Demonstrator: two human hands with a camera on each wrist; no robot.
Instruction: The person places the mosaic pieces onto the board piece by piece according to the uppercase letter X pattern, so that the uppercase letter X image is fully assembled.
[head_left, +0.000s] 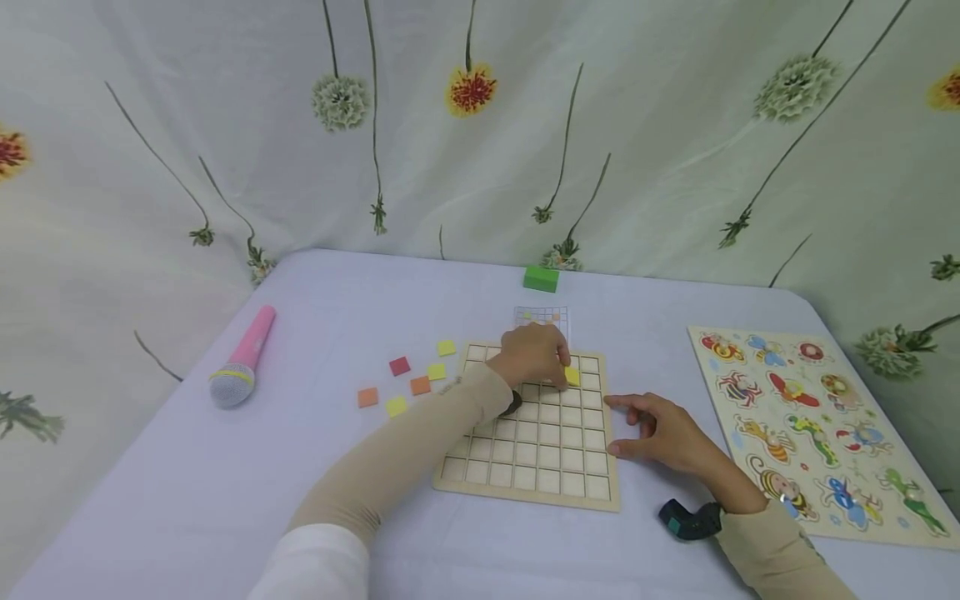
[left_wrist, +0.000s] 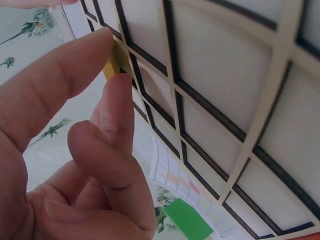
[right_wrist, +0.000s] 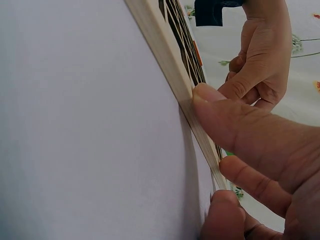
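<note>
A wooden grid board point(head_left: 525, 502) lies flat on the table, its cells mostly bare. My left hand point(head_left: 534, 354) reaches over the board's far part and pinches a small yellow tile point(left_wrist: 110, 67) between its fingertips, right at the grid in the left wrist view. The same yellow tile point(head_left: 572, 377) shows beside the fingers in the head view, near the board's right side. My right hand point(head_left: 663, 433) rests against the board's right edge, thumb and fingertips touching the rim point(right_wrist: 172, 75) with the fingers relaxed.
Loose yellow, orange and red tiles point(head_left: 400, 366) lie left of the board. Behind it are a printed grid card point(head_left: 558, 315) and a green block point(head_left: 541, 279). A pink toy microphone point(head_left: 251, 342) lies at left, an insect puzzle board point(head_left: 712, 367) at right.
</note>
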